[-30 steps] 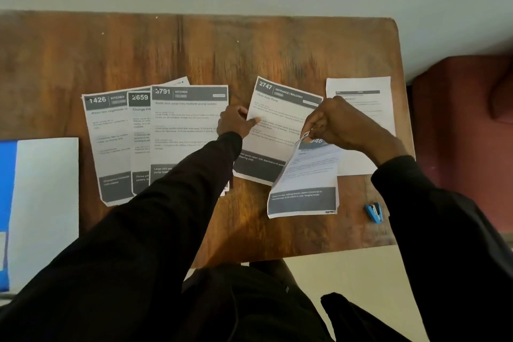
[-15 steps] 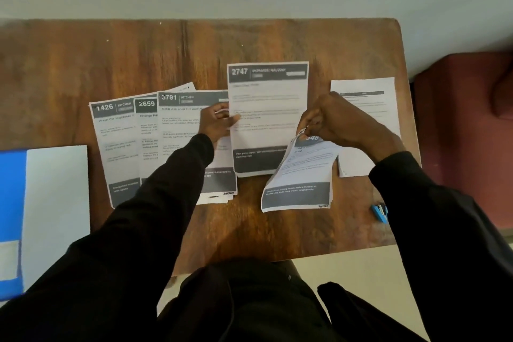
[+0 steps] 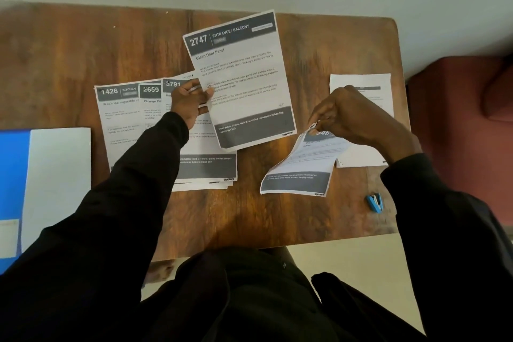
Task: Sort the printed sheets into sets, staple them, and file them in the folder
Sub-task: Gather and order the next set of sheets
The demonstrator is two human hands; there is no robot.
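Left grip point(image 3: 188, 103) pinches the 2747 sheet point(image 3: 244, 75), held above the right edge of the kitchen pile point(image 3: 122, 114), right grip point(image 3: 349, 116) pinches the curling 346 sheet point(image 3: 302, 164) further right of it, and one slip likely lands 2747 mis-sorted among kitchen pages.

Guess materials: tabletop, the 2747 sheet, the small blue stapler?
Tabletop: wood or wood-look veneer, low sheen; grain streaks and soft glare show. 2747 sheet: thin matte printer paper, held up by the left hand; the curled sheet pinched by the right hand bends limply. Blue stapler: probably moulded plastic; too small to be sure.
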